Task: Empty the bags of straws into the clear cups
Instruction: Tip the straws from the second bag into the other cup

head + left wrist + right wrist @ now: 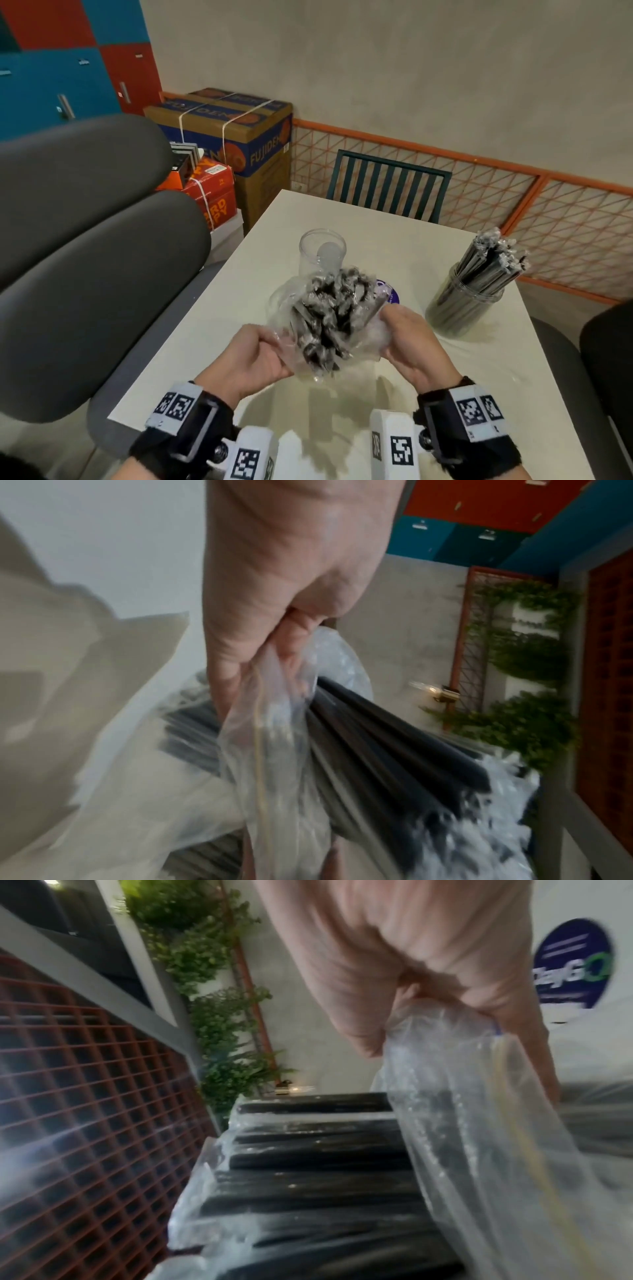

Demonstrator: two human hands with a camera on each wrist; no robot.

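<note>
Hands: left hand (255, 356) and right hand (409, 346) each pinch one side of a clear plastic bag (370, 337) near its mouth, fingers curled into the film, holding it above the white counter (411, 394).

Bag: packed with black straws (329, 318), each in its own clear wrapper; the bundle pokes out of the mouth and points away from the person, toward an empty clear cup (322, 251) just beyond it.

Wrist views: both are blurred, yet each shows film bunched in the grip and the dark straws fanning out of the bag (274, 750); the right wrist view shows the straws (315, 1164) lying side by side beside the bag wall (479, 1123).

Filled cup: a second clear cup (462, 308) at the right of the counter already stands full of wrapped straws, well apart from the hands.

Counter: a round purple sticker (388, 291) shows partly behind the bag.

Handling: the load looks light; the film is thin, soft and likely slippery, and the straws are stiff but loose, so they could slide out suddenly or scatter. Best held by the side seams at the mouth, as here, then by the closed bottom end to tip the bundle upright into the empty cup.

Risk: the empty cup looks light enough to topple if the bundle strikes its rim.
</note>
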